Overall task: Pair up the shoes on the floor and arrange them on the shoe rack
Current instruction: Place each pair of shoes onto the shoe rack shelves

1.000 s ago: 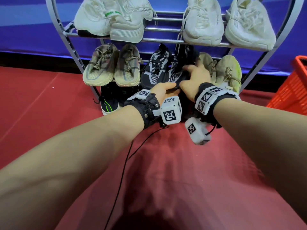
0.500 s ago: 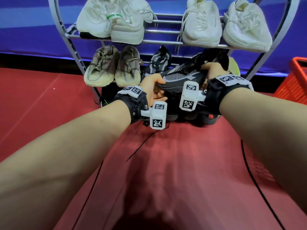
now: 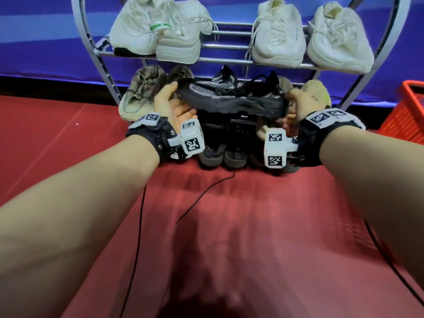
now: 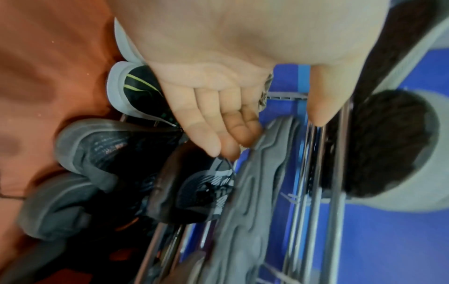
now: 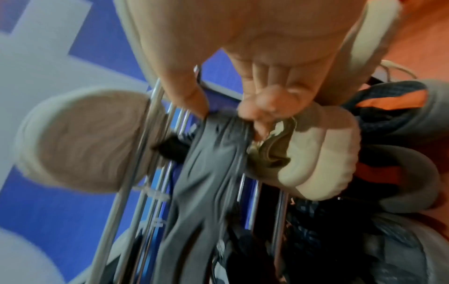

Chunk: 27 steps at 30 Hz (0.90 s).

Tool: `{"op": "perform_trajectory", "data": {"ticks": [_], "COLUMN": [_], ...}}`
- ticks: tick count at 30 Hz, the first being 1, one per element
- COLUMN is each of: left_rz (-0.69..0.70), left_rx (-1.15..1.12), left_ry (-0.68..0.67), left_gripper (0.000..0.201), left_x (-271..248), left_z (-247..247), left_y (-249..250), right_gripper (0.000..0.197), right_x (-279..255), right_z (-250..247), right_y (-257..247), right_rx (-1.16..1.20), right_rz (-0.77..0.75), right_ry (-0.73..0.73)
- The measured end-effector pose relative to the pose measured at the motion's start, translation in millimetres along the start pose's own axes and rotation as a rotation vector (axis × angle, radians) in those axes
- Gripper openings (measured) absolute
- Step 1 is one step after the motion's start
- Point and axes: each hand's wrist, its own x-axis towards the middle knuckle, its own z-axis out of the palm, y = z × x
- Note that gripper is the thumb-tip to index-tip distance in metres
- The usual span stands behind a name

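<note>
A black and grey knit sneaker [image 3: 229, 99] hangs sideways in front of the middle shelf of the metal shoe rack [image 3: 220, 61], toe to the left. My right hand [image 3: 291, 104] grips its heel, fingers curled round the grey sole [image 5: 206, 173]. My left hand [image 3: 176, 102] cradles the toe with straight fingers under the sole [image 4: 248, 192] and the thumb above. Behind it its matching sneaker [image 3: 223, 75] stands on the middle shelf, partly hidden.
An olive pair [image 3: 146, 88] stands at the shelf's left, a beige-green pair [image 3: 316, 92] at its right. White sneakers [image 3: 277, 40] fill the top shelf. Dark shoes [image 3: 211, 154] crowd the bottom level. An orange basket [image 3: 408, 111] stands right. A black cable [image 3: 206, 189] crosses the red floor.
The black sneaker has come off the middle shelf and turned sideways. My hands have moved apart, the left to its toe and the right staying on its heel.
</note>
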Motion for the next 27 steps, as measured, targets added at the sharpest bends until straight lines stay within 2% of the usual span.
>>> {"op": "perform_trajectory", "data": {"ticks": [1, 4, 6, 7, 9, 12, 14, 17, 20, 23, 25, 27], "left_rz": [-0.006, -0.041, -0.026, -0.009, -0.006, -0.011, -0.008, -0.015, -0.011, -0.074, -0.101, -0.110], "left_rx": [0.004, 0.022, -0.019, -0.038, -0.066, -0.035, -0.018, -0.072, -0.069, 0.132, 0.312, 0.362], "left_ry": [-0.025, -0.102, -0.133, -0.135, -0.142, -0.123, -0.121, -0.112, -0.102, -0.175, -0.256, -0.297], "left_gripper": [0.045, 0.051, 0.037, 0.027, 0.019, 0.017, 0.015, 0.027, 0.012, 0.036, 0.034, 0.027], "left_x": [-3.2, -7.3, -10.0, -12.5, -13.8, -7.4, 0.9, 1.7, -3.8, -11.7, -20.4, -23.6], "left_z": [-0.2, 4.0, 9.5, 12.5, 16.6, 16.2, 13.5, 9.5, 8.8, 11.1, 14.4, 16.0], "left_y": [2.8, 3.6, 3.4, 3.6, 5.5, 7.6, 7.1, 1.9, -4.3, -17.2, -23.8, -26.7], "right_gripper": [0.019, 0.036, 0.027, 0.019, 0.016, 0.028, 0.024, 0.022, 0.030, 0.023, 0.026, 0.034], "right_x": [-6.1, -9.6, -12.8, -14.1, -18.8, -22.6, -26.6, -34.5, -40.8, -42.2, -41.7, -40.8], "right_z": [2.3, 5.3, 8.5, 10.4, 16.3, 28.4, 34.6, 43.5, 50.6, 57.6, 65.0, 74.9], "right_y": [0.7, 0.7, -3.2, -3.7, -3.9, -3.5, -4.7, -4.2, 1.3, 2.3, 0.5, -1.3], "right_rx": [-0.005, 0.000, -0.008, -0.019, 0.007, 0.001, -0.008, -0.140, -0.184, -0.110, -0.049, -0.049], "right_rz": [0.039, 0.071, 0.079, 0.078, 0.084, 0.094, 0.089, 0.098, 0.124, 0.150, 0.162, 0.125], "right_ry": [-0.061, -0.135, -0.193, -0.227, -0.269, -0.258, -0.264, -0.370, -0.426, -0.416, -0.390, -0.385]}}
